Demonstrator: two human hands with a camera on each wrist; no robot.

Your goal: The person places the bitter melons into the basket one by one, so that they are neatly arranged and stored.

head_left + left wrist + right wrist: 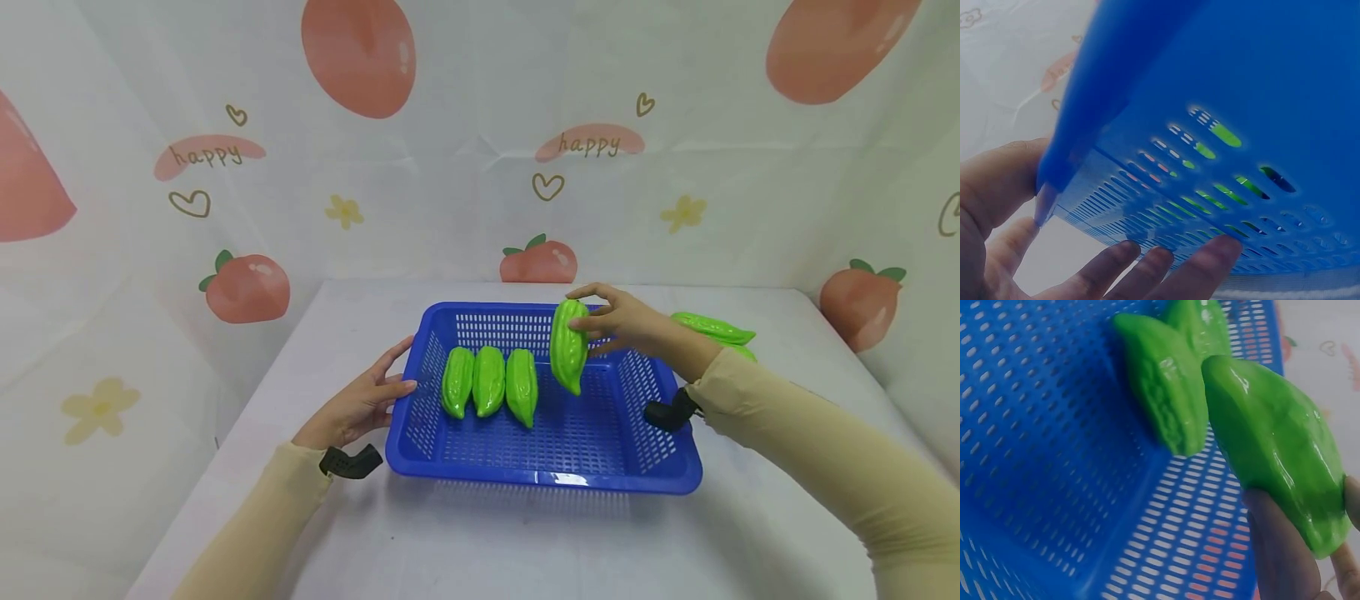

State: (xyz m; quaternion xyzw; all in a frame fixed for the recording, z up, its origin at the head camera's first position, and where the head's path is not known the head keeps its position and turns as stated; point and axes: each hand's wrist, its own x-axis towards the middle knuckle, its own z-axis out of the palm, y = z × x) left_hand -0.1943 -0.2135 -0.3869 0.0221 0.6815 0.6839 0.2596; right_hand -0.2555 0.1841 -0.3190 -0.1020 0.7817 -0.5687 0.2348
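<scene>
A blue plastic basket (543, 482) with slotted walls stands on the table. Three green bitter melons lie side by side in its left half, the nearest to the middle being one bitter melon (522, 387). My right hand (626, 321) pinches another bitter melon (568, 346) near its upper end, thumb on one side and fingers on the other. This melon hangs above the basket, tip pointing down; the right wrist view shows the held melon (1279, 450) close up. My left hand (365, 400) holds the basket's left side, thumb at the rim and fingertips (1210, 259) against the outer wall.
Further bitter melons (712, 327) lie on the white table (450, 550) right of the basket, partly hidden by my right forearm. A white cloth backdrop (465, 208) printed with fruit and hearts rises behind the table. A black wrist device (667, 412) overlaps the basket's right side.
</scene>
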